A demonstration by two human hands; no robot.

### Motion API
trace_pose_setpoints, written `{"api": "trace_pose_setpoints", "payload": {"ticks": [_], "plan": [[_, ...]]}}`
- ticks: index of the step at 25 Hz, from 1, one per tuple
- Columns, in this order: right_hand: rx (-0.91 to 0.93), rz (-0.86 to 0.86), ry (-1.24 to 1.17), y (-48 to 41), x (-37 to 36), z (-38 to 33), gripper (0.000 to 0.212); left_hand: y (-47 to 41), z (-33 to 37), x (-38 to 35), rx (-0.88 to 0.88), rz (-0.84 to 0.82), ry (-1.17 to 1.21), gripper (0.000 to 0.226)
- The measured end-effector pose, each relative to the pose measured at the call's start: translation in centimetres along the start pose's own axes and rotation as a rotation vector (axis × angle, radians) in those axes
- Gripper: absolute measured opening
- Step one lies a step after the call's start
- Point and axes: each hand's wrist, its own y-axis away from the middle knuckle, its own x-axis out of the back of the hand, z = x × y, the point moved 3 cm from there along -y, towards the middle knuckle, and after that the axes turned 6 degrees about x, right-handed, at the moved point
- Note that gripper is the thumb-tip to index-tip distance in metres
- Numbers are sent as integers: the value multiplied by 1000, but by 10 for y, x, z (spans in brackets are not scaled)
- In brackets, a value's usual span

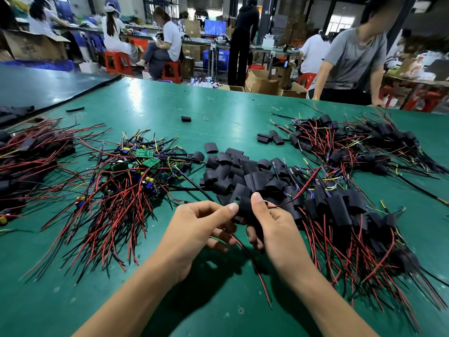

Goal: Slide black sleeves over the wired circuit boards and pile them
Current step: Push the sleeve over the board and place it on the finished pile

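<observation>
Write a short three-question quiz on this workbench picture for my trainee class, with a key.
1. True or false: the left hand and the right hand both grip one black tubular sleeve, a green board corner showing at its end.
2. The heap of bare green circuit boards with red and black wires lies: A) left of the hands; B) right of the hands; C) under the hands.
3. Fill in: the heap of empty black sleeves lies ____ the hands, on the green table mat.
Key: 1 true; 2 A; 3 beyond.
</observation>
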Motion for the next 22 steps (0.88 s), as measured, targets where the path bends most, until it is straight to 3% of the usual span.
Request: {"api": "trace_pose_setpoints", "payload": {"ticks": [3, 6, 9, 13, 22], "plan": [[78, 27, 76, 0, 2, 2, 66, 0, 3, 4, -155, 121, -106, 24], [115, -34, 13, 2, -1, 0, 51, 3, 8, 5, -245, 65, -174, 12], [126, -72, -44, 2, -2, -3, 42, 3, 8, 6, -259, 43, -173, 18], [227, -9, 104, 2, 0, -5, 25, 2, 5, 7, -252, 18, -194, 12], [195, 1, 129, 4, -1, -4, 53, 1, 1, 3, -233, -21, -189, 14]]}}
